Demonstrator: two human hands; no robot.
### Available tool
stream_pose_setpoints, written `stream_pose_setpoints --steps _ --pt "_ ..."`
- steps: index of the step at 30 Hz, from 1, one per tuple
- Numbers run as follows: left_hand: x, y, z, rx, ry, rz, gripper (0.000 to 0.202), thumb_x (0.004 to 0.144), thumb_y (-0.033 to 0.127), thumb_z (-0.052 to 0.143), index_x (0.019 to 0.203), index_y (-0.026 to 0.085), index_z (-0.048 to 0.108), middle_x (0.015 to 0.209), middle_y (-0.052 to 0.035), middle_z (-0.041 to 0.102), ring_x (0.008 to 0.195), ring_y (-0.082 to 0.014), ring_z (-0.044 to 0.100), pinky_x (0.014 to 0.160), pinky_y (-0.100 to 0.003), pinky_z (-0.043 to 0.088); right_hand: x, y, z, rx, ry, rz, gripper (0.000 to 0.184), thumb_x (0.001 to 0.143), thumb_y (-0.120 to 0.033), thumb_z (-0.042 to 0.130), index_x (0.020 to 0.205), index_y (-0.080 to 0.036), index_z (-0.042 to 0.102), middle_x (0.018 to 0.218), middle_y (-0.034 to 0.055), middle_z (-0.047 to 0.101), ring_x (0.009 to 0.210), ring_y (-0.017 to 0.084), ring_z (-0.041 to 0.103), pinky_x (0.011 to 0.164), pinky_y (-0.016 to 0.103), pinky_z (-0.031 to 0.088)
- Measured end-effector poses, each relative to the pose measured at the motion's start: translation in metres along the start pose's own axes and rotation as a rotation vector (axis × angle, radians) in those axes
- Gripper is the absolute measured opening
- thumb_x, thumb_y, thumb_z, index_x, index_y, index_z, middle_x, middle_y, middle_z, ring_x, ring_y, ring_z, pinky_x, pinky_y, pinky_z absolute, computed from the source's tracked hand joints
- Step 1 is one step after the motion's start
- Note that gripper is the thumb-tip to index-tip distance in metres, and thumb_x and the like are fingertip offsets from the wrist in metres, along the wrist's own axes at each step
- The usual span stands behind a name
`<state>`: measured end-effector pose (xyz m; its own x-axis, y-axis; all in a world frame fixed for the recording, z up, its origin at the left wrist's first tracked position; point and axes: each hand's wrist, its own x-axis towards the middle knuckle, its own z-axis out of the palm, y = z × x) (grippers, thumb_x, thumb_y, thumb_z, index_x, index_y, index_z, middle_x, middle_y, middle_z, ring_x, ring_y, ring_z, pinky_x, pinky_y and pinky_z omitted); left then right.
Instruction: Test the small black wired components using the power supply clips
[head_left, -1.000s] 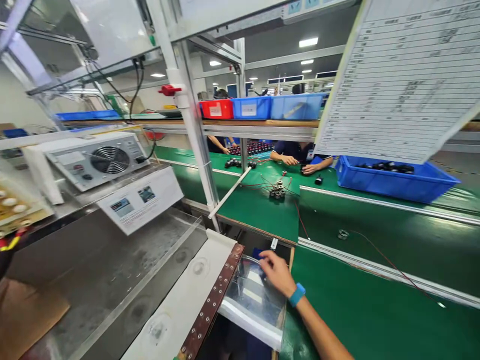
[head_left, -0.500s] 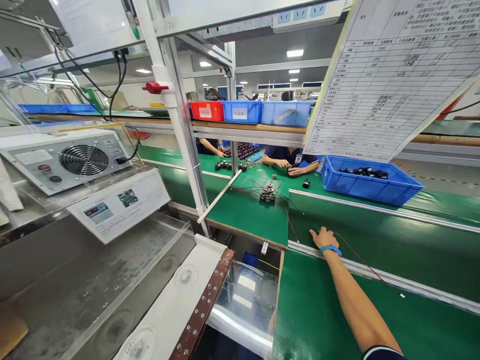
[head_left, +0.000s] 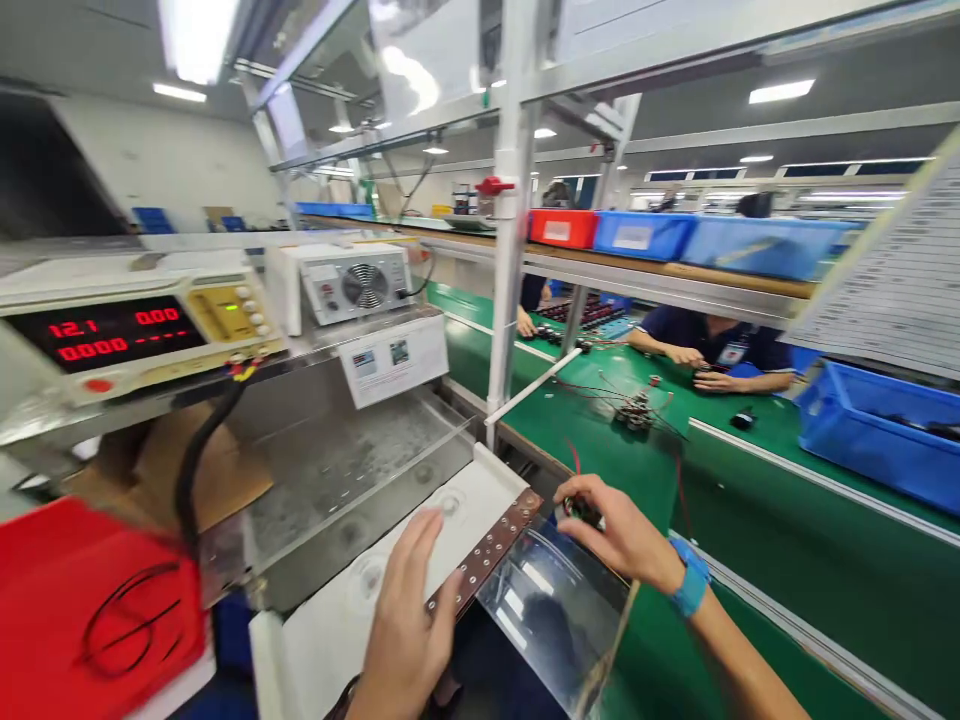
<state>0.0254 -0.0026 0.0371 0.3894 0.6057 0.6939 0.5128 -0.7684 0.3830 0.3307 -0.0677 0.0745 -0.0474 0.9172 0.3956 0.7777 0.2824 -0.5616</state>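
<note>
My right hand (head_left: 619,530), with a blue wrist strap (head_left: 688,587), is closed around a small dark round part (head_left: 583,511) with red wires trailing from it, held just above a clear plastic sheet (head_left: 551,615). My left hand (head_left: 405,625) lies flat, fingers extended, on a white block (head_left: 345,620) and touches a brown perforated strip (head_left: 487,550) along the block's edge. A bundle of wired parts (head_left: 636,410) sits on the green mat further back.
A power supply with red digits (head_left: 112,335) and a fan unit (head_left: 349,285) stand on the left. A red bin (head_left: 90,610) is at lower left. Blue bin (head_left: 881,435) sits right. People work across the green conveyor (head_left: 787,520).
My right hand pulled back from the conveyor with a small wired part in it. My left hand came into view onto the white block. The view swung left.
</note>
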Motion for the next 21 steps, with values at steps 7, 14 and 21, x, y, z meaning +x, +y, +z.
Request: stream_pose_setpoints --steps 7,14,21 --pt "0.010 -0.010 -0.034 0.366 -0.094 -0.047 0.032 0.099 0.006 0.047 0.127 0.015 0.060 0.127 -0.0127 0.069 0.134 -0.0338 0.053 0.121 -0.059 0.026 0.041 -0.073 0.100 0.243 -0.396 -0.403 0.027 0.094 -0.026 0.064 0.117 -0.021 0.051 0.108 0.0070 0.066 0.095 0.018 0.062 0.085 0.030 0.050" --pt "-0.082 -0.061 -0.093 0.329 -0.607 -0.988 0.022 0.102 0.027 0.046 0.090 0.022 0.064 0.089 -0.0057 0.074 0.092 -0.0288 0.069 0.065 -0.033 0.033 0.087 -0.039 0.261 0.256 -0.577 -0.166 0.035 0.082 -0.006 0.063 0.112 -0.018 0.049 0.113 0.0120 0.062 0.105 0.025 0.058 0.093 0.039 0.046" --pt "-0.178 -0.055 -0.084 -0.597 -0.392 -1.217 0.073 0.074 0.094 0.048 0.076 0.021 0.048 0.059 0.0011 0.050 0.057 -0.0183 0.052 0.061 -0.029 0.033 0.108 -0.026 0.352 0.324 -0.653 -0.137 0.045 0.076 0.002 0.058 0.116 -0.017 0.053 0.120 0.0126 0.065 0.112 0.025 0.060 0.100 0.040 0.046"
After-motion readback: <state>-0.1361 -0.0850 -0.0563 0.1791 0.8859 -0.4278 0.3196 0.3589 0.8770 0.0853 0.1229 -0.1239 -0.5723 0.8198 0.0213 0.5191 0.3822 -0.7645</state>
